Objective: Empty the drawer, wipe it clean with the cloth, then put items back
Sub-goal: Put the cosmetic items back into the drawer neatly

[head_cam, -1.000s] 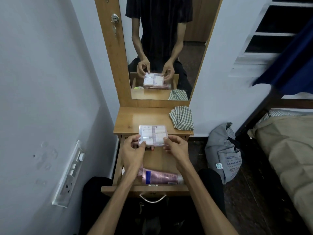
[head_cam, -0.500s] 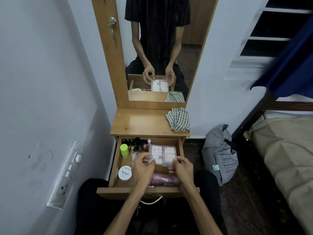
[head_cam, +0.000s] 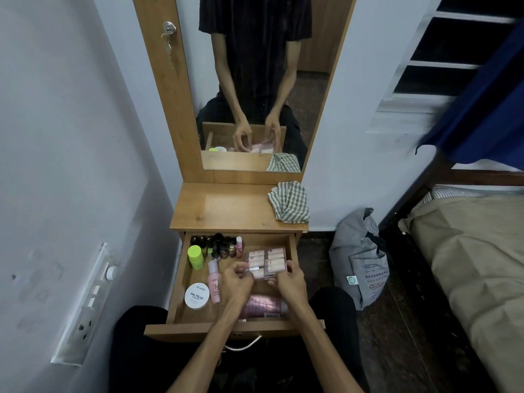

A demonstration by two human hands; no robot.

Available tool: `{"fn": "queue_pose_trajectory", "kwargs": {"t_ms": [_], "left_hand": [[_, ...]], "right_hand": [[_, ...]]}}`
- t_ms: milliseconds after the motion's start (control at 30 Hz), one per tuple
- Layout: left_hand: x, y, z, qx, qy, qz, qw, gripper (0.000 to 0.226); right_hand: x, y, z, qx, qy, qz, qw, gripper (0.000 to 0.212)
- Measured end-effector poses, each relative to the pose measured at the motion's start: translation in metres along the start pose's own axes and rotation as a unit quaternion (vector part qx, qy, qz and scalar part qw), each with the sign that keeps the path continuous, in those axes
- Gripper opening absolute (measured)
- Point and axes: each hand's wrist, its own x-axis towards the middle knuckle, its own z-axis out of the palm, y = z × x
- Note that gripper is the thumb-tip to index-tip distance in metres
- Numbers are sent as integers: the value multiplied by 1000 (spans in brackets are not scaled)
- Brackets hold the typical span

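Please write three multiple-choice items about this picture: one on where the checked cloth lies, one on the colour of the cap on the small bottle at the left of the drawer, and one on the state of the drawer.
1. Where does the checked cloth lie?
A. inside the drawer
B. on the dresser top, right side
C. on the floor

2. What colour is the cap of the bottle at the drawer's left?
A. bright green
B. red
C. black

3. What is the state of the drawer?
A. shut
B. open and empty
C. open, with items inside

Answers: 1 B, it sits beside the mirror's base. 2 A, the cap is lime green. 3 C, bottles and a white nail polish remover tub lie inside.
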Motion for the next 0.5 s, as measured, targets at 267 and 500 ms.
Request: {"fn": "queue_pose_trajectory", "kwargs": {"t_ms": [267, 500], "left_hand": [[11, -3, 8, 2, 22, -9, 1000, 24], [14, -5, 17, 27, 33, -2, 999, 25]], "right_hand": [[14, -3, 7, -77, -23, 1, 997, 28], [16, -1, 14, -22, -34, 27, 999, 59]]}}
